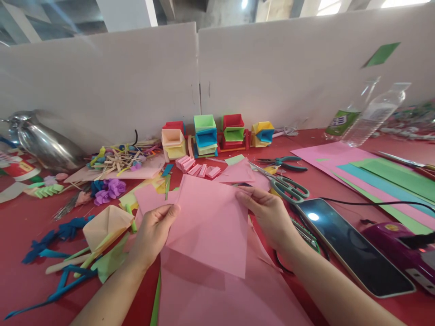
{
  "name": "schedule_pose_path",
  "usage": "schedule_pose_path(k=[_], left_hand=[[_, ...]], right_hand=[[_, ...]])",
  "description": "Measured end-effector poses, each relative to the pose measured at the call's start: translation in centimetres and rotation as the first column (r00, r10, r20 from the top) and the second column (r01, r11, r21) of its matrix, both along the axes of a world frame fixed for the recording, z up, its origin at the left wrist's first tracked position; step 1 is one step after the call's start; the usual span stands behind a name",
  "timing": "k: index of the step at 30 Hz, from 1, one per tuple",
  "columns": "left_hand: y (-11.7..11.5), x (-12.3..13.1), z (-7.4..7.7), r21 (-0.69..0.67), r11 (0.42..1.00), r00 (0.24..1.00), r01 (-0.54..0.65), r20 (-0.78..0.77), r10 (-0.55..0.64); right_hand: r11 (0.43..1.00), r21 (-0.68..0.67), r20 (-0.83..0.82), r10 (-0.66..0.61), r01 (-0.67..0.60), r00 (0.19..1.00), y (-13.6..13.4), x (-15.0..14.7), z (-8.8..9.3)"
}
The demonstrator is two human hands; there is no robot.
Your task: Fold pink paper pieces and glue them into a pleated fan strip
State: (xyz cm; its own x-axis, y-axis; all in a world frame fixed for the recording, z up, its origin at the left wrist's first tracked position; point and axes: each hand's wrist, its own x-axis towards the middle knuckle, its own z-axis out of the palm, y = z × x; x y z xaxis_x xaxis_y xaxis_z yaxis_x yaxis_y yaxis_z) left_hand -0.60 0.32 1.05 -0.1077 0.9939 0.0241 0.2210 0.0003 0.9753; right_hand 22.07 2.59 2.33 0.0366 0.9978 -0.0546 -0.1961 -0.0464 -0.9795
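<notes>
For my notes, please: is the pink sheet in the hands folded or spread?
Spread: the pink sheet shows one broad, flat face between the left hand and right hand. Hidden layers: cannot tell.

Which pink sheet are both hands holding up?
The raised pink sheet, pinched at opposite sides by the left hand and right hand; the others, like the large pink sheet beneath, lie unheld.

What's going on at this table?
A person is holding a pink sheet by its sides, the left hand pinching one edge and the right hand the other, above a larger piece of pink paper. Beyond it, small folded paper boxes in several colours stand along a white panel. Scissors and a phone lie to the right, and a loose peach folded piece lies to the left.
</notes>
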Motion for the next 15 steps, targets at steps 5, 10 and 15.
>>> schedule_pose_path(k=[5, 10, 15], left_hand=[[-0.18, 0.35, 0.10, 0.007, 0.998, 0.997, 0.070, 0.016, -0.070], [-0.34, 0.66, -0.19, 0.003, 0.997, 0.994, 0.076, -0.078, -0.076], [-0.16, 0.40, -0.39, 0.037, 0.998, 0.993, 0.048, -0.108, -0.044]], right_hand=[[0.999, -0.022, -0.018, -0.025, 0.024, 1.000, -0.07, -0.21, -0.20], [1.000, 0.008, -0.004, -0.023, 0.023, 1.000, -0.01, -0.33, -0.48], [0.999, 0.038, 0.025, -0.021, 0.020, 0.999, 0.31, -0.01, -0.58]])
